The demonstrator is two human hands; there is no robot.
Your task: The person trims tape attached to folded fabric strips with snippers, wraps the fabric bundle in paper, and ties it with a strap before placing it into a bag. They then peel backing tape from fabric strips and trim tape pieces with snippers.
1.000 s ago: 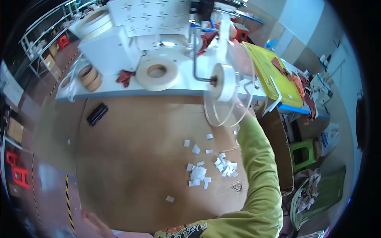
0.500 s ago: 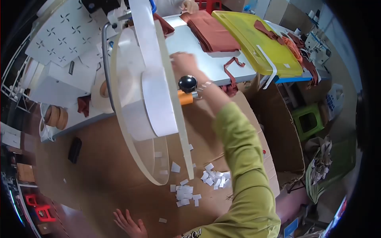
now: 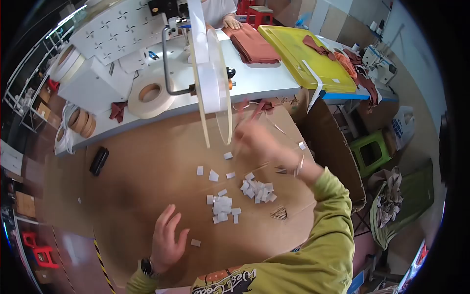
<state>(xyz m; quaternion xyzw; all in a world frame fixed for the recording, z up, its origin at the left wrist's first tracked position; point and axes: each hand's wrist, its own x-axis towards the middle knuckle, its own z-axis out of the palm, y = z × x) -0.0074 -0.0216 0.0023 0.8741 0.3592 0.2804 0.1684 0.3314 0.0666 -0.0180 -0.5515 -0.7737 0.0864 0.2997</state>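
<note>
My right hand [image 3: 259, 139], blurred by motion, is closed above the brown cardboard [image 3: 147, 161], just right of the large reel [image 3: 227, 122] of white tape. A reddish-brown fabric strip [image 3: 250, 109], also smeared, trails up from its fingers. My left hand [image 3: 169, 237] hovers over the near part of the cardboard, fingers apart and holding nothing. One loose white label [image 3: 196, 242] lies just to its right. Between my hands are two heaps of small white labels, a left heap [image 3: 222, 209] and a right heap [image 3: 258, 190], with several single ones scattered beyond them.
Folded reddish-brown fabric [image 3: 252, 44] lies on the white table [image 3: 274, 81], near another person's hand [image 3: 232, 22]. A yellow plastic lid [image 3: 313, 63] is to its right. Tape rolls [image 3: 151, 95] and a black stapler-like object [image 3: 99, 160] are at left. An open carton [image 3: 333, 142] stands at right.
My right hand has come back from the table toward me, and the fabric strip has moved with it. My left hand has risen further into view. The whole view has shifted.
</note>
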